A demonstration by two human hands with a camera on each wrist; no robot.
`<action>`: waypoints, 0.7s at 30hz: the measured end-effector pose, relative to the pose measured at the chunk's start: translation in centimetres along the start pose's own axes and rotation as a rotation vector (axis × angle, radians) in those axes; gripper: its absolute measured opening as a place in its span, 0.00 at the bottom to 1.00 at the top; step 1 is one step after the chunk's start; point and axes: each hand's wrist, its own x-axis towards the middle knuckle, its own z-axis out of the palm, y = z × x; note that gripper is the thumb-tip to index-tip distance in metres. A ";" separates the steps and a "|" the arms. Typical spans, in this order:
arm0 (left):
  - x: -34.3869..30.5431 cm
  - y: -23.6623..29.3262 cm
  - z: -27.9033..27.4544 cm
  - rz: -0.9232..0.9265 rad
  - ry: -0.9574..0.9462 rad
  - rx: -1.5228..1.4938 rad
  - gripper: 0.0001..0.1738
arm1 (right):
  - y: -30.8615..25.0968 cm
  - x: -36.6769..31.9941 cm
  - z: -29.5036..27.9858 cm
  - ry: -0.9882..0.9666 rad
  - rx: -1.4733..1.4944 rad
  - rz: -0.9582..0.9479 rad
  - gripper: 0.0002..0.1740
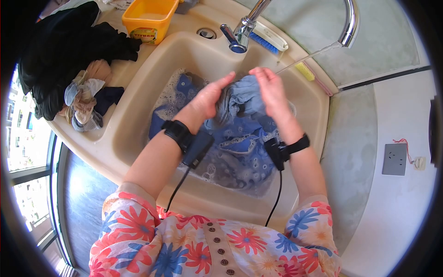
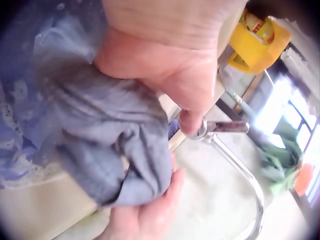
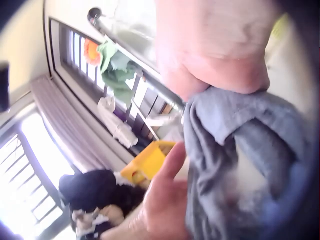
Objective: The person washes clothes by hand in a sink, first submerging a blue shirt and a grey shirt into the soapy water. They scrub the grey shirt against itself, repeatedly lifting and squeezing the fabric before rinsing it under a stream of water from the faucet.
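A wet grey-blue cloth [image 1: 247, 94] is bunched between the two hands above the sink water. The left hand [image 1: 207, 99] lies against its left side, thumb raised and straight, the other fingers hidden by the cloth. On its right side rests the right hand [image 1: 272, 92], with the visible fingers fairly straight. In the left wrist view the cloth [image 2: 115, 135] hangs in folds below the left hand [image 2: 165, 60], and the right hand [image 2: 145, 217] touches its lower edge. The right wrist view has the right hand [image 3: 215, 50] over the cloth [image 3: 210, 150], the left hand [image 3: 167, 205] beside it.
Blue patterned fabric [image 1: 244, 157] lies in soapy water in the beige sink [image 1: 124, 120]. A thin stream runs from the tap [image 1: 242, 34]. Brushes [image 1: 270, 37] lie behind the sink; dark clothes [image 1: 69, 51] and a yellow basket [image 1: 150, 18] stand to the left.
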 end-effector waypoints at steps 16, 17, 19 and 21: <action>-0.3 0.7 -2.3 0.092 0.184 1.275 0.36 | 7.0 4.1 -2.9 0.320 -0.660 0.048 0.19; -0.8 1.2 -2.7 0.174 0.220 1.609 0.40 | 7.2 4.2 -4.0 0.318 -0.693 0.106 0.16; -1.6 2.3 -3.8 0.090 0.270 1.492 0.37 | 8.8 4.0 -5.7 0.200 -0.791 0.017 0.13; -1.8 3.3 -4.9 0.148 0.287 1.296 0.32 | 9.3 3.6 -6.0 0.081 -0.887 -0.068 0.13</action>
